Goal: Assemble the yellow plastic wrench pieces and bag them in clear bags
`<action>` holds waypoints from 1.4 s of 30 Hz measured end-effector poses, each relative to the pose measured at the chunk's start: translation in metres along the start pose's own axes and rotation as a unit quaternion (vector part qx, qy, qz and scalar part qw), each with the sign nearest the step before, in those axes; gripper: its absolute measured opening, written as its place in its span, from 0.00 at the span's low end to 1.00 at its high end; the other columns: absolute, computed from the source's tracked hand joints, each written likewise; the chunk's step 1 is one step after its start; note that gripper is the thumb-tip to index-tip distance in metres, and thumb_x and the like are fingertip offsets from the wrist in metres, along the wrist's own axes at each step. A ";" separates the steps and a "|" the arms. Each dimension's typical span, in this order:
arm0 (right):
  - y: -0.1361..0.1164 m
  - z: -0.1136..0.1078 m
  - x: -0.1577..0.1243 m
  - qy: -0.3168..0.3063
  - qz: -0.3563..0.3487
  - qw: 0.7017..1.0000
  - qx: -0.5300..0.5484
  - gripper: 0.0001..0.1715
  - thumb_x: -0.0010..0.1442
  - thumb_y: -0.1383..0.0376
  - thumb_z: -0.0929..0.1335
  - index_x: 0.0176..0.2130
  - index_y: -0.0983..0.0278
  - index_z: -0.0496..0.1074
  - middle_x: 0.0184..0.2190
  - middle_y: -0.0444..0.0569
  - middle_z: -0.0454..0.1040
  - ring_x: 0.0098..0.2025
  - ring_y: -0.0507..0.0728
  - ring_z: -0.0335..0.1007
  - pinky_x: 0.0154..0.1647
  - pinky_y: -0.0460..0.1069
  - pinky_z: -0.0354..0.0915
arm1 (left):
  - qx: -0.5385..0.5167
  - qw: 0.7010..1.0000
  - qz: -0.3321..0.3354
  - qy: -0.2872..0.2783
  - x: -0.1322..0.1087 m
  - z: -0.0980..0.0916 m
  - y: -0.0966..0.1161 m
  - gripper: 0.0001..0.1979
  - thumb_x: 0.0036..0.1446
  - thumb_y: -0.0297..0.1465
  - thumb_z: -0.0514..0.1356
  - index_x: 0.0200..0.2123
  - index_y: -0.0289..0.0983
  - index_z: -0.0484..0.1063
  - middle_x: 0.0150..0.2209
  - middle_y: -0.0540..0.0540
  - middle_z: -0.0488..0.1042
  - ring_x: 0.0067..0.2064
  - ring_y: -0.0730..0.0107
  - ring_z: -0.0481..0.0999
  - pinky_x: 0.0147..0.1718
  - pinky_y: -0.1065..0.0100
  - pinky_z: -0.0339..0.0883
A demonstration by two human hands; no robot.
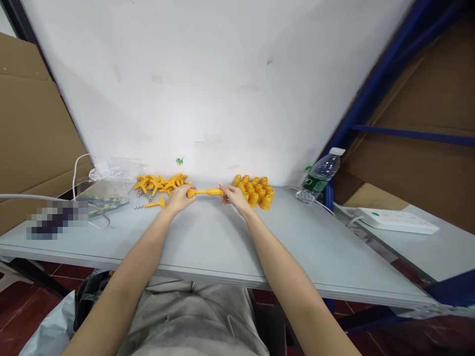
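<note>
Between my two hands a yellow plastic corkscrew (208,192) lies level, just above the table. My left hand (180,199) closes around its handle end. The fingers of my right hand (233,195) pinch its other, wider end; the metal spiral does not show there. Left of my left hand is a heap of yellow corkscrew handles (159,183) with metal spirals. One loose corkscrew (152,204) lies nearer to me, its spiral pointing left. Close behind my right hand stands a cluster of several yellow cup-shaped caps (254,190).
A water bottle (319,177) leans at the right beside a blue rack post (356,116). Further right lies a white power strip (395,220). Clear plastic bags (109,190) and a white cable (75,173) occupy the left. A white board (208,89) rises behind the grey table (215,242).
</note>
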State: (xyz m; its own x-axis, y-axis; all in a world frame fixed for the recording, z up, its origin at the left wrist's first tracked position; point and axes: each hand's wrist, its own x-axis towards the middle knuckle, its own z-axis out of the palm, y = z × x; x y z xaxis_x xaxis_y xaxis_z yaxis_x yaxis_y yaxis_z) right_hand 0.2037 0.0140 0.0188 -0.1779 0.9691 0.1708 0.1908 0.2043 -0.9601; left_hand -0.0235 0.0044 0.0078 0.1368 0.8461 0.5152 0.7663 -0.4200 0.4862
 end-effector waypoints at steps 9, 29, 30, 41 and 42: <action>-0.018 -0.008 -0.009 -0.058 0.067 0.996 -0.008 0.30 0.53 0.40 0.68 0.26 0.65 0.69 0.26 0.48 0.75 0.22 0.49 0.67 0.25 0.44 0.64 | 0.006 1.000 -0.011 0.010 0.001 0.001 -0.005 0.14 0.52 0.27 0.60 0.43 0.40 0.75 0.44 0.47 0.78 0.43 0.63 0.76 0.46 0.62 0.69; -0.012 -0.011 -0.008 -0.080 0.061 0.992 0.076 0.23 0.53 0.48 0.72 0.37 0.64 0.71 0.28 0.48 0.76 0.25 0.52 0.72 0.34 0.49 0.72 | 0.029 0.999 0.020 0.006 0.000 -0.004 0.004 0.14 0.53 0.27 0.59 0.44 0.41 0.74 0.45 0.47 0.77 0.46 0.62 0.75 0.48 0.61 0.68; -0.011 -0.008 -0.007 -0.067 0.068 0.993 0.069 0.24 0.54 0.46 0.70 0.33 0.64 0.70 0.23 0.46 0.74 0.21 0.51 0.70 0.32 0.49 0.72 | 0.029 0.999 0.025 0.008 0.000 -0.003 0.004 0.14 0.53 0.27 0.59 0.44 0.41 0.74 0.45 0.47 0.77 0.46 0.62 0.75 0.48 0.62 0.68; -0.014 -0.015 -0.007 -0.087 0.083 0.988 0.093 0.26 0.54 0.47 0.71 0.44 0.62 0.70 0.36 0.50 0.78 0.26 0.53 0.74 0.34 0.50 0.73 | 0.032 0.999 0.011 0.023 0.000 -0.004 0.005 0.14 0.53 0.27 0.59 0.44 0.41 0.74 0.45 0.46 0.77 0.44 0.62 0.75 0.47 0.61 0.68; -0.014 -0.017 -0.008 -0.097 0.070 0.988 0.101 0.26 0.52 0.51 0.73 0.46 0.61 0.70 0.38 0.49 0.78 0.28 0.53 0.75 0.37 0.50 0.73 | 0.033 0.999 0.009 0.023 0.000 -0.004 0.005 0.14 0.53 0.27 0.59 0.44 0.41 0.73 0.45 0.46 0.77 0.44 0.62 0.75 0.47 0.61 0.68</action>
State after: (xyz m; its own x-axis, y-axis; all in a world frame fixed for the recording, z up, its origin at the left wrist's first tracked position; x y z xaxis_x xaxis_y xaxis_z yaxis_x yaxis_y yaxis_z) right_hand 0.2185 0.0062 0.0346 -0.3495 0.9369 0.0063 0.0336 0.0193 -0.9992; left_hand -0.0227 0.0010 0.0130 0.1223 0.8221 0.5561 0.8039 -0.4107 0.4303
